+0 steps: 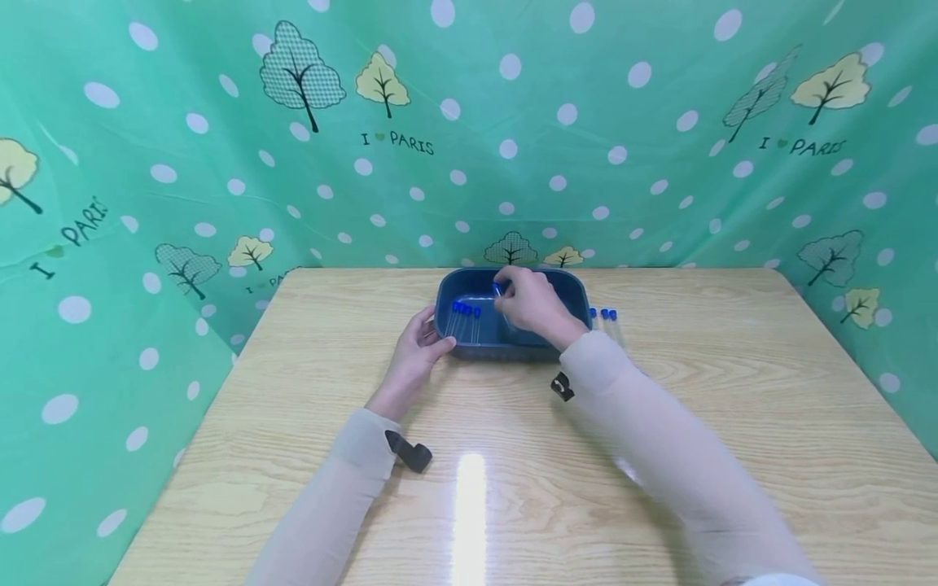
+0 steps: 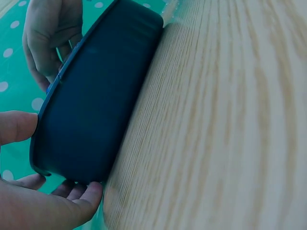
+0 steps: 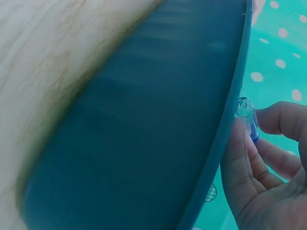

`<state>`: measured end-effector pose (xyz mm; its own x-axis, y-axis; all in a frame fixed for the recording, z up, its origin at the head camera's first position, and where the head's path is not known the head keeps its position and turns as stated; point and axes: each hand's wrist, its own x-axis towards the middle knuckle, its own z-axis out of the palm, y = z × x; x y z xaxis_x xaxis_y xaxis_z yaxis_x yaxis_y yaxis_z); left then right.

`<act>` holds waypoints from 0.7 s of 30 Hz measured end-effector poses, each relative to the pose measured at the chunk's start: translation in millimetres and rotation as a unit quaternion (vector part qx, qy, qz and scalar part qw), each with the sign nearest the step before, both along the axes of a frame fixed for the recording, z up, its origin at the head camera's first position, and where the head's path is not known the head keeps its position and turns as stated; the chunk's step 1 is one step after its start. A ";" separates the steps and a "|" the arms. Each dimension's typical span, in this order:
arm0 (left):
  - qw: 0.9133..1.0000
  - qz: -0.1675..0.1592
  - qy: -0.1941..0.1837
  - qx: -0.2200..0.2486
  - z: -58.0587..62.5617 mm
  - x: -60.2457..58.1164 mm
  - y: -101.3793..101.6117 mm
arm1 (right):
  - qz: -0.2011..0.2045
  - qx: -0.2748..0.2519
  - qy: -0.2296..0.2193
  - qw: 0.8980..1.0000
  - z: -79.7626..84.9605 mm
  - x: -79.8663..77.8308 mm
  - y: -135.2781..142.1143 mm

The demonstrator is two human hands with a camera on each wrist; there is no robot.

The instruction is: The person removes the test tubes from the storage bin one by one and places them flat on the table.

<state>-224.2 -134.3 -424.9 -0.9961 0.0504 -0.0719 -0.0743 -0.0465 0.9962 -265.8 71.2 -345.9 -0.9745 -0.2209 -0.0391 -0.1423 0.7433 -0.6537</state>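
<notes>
A dark blue plastic bin (image 1: 513,352) stands on the table. My left hand (image 1: 414,354) holds its left end, and in the left wrist view the thumb (image 2: 19,125) lies at the rim with the fingers round the end wall. Over the bin, my right hand (image 1: 531,301) pinches a clear glass tube with a blue cap (image 1: 497,288). In the right wrist view the rounded end of this tube (image 3: 246,108) shows between thumb and fingers. Several like tubes (image 1: 465,324) lean side by side inside the bin's left part.
Several more blue-capped tubes (image 1: 610,319) lie on the wooden table (image 1: 308,391) just right of the bin, partly hidden by the right arm. A green patterned cloth (image 1: 469,163) hangs behind the table and along its sides.
</notes>
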 end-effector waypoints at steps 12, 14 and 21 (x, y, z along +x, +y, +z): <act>1.000 -0.008 0.001 0.001 0.1 0.4 -1.2 | 0.013 0.012 0.014 1.000 5.2 12.8 17.1; 1.000 -0.005 -0.001 -0.001 0.4 0.5 -0.9 | 0.014 0.017 0.019 1.000 6.3 14.7 19.8; 1.000 0.000 -0.001 -0.009 0.7 0.1 0.3 | 0.019 0.031 0.040 0.999 8.1 20.1 28.8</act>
<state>-224.1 -134.0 -424.2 -0.9960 0.0498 -0.0739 -0.0754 -0.0293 0.9967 -245.7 100.0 -337.8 -0.9661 -0.2572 0.0238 -0.2211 0.7756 -0.5913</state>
